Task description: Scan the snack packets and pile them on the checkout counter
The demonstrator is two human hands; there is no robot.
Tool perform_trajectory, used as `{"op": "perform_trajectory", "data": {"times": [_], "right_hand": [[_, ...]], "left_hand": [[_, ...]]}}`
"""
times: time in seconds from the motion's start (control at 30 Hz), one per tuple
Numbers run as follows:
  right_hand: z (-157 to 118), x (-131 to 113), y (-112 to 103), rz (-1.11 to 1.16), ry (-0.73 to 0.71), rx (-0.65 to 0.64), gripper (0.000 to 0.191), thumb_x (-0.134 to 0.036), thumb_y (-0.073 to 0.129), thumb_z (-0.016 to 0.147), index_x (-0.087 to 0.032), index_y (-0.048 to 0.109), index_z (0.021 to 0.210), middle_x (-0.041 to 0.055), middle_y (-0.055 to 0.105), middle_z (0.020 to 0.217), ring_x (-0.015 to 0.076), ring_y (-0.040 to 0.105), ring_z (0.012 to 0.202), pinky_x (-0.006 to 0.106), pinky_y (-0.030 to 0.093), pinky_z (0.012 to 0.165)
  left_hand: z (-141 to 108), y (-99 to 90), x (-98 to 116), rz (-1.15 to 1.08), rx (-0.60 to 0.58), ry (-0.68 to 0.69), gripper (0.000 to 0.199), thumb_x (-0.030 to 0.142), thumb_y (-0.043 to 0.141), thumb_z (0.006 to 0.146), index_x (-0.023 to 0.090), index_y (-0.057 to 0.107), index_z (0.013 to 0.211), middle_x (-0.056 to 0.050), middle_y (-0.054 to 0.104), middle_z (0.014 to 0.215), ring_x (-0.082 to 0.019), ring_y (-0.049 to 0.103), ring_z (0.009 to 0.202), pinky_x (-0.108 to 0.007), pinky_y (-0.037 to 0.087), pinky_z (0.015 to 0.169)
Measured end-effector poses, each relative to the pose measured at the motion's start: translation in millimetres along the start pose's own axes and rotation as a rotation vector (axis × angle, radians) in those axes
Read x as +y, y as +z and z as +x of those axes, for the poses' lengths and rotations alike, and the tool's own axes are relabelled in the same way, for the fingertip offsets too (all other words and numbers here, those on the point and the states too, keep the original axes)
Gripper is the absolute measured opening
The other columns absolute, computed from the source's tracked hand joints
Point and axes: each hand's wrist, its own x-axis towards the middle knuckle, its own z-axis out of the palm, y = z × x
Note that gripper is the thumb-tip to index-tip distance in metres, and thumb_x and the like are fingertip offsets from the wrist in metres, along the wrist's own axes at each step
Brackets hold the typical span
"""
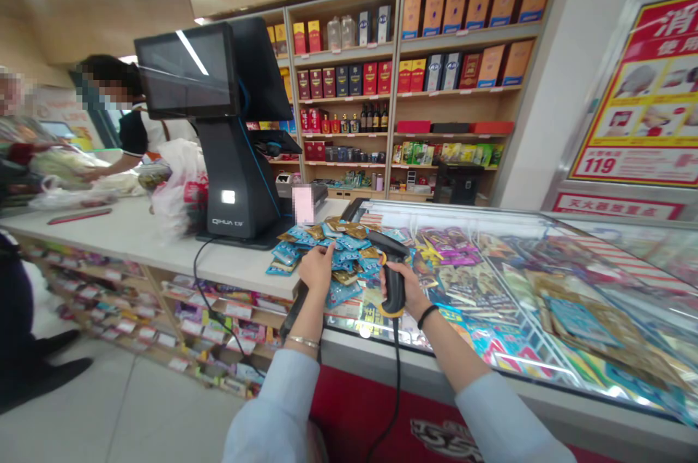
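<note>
My right hand (406,288) is wrapped round the handle of a black and yellow barcode scanner (394,292). The scanner's head points left over a pile of blue and brown snack packets (346,252), and its cable hangs down in front of the freezer. At the near left side of the pile, my left hand (316,267) is closed with its thumb raised; what it holds, if anything, is hidden. The packets lie where the counter meets the glass-topped freezer (512,368).
A black register (240,172) stands on the white counter (125,230), beside a filled plastic bag (179,187). People are at the far left. More packets (589,325) lie on the freezer at right. Shelves (345,96) of boxes and bottles line the back.
</note>
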Motion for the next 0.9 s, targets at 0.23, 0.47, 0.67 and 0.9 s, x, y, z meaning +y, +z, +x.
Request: {"op": "perform_trajectory", "data": {"times": [0.23,0.47,0.67,0.9], "right_hand": [[0,-1,1,-0.011,0.033,0.003,0.023,-0.039,0.067,0.067,-0.017,0.059,0.066,0.0001,0.059,0.047,0.0122,0.051,0.035,0.022,0.042,0.033],[4,2,-2,-0.048,0.052,-0.016,0.027,-0.041,0.066,0.067,-0.016,0.059,0.057,0.0014,0.057,0.044,0.0120,0.050,0.034,0.022,0.042,0.033],[3,0,1,-0.066,0.053,-0.039,0.030,-0.043,0.065,0.067,-0.016,0.059,0.055,0.0017,0.056,0.042,0.0115,0.050,0.034,0.021,0.041,0.033],[2,0,2,-0.043,0.039,-0.038,0.027,-0.041,0.065,0.067,-0.017,0.058,0.056,0.0009,0.057,0.044,0.0114,0.050,0.034,0.021,0.042,0.033]], "left_hand": [[1,-4.7,1,-0.107,-0.042,-0.036,0.028,0.043,0.057,0.079,0.022,0.073,0.087,-0.010,0.074,0.085,-0.029,0.066,0.091,-0.033,0.045,0.072],[-1,-3.8,-3,-0.159,0.021,-0.027,0.031,0.042,0.048,0.085,0.021,0.069,0.092,-0.008,0.073,0.082,-0.026,0.067,0.086,-0.033,0.045,0.075],[-2,3.1,4,0.066,-0.008,0.030,0.040,0.052,0.046,0.086,0.021,0.071,0.088,-0.014,0.071,0.085,-0.030,0.066,0.084,-0.036,0.045,0.071],[-2,1.8,7,0.044,-0.049,0.041,0.026,0.041,0.052,0.084,0.023,0.071,0.088,-0.010,0.073,0.086,-0.028,0.066,0.086,-0.033,0.045,0.071]]}}
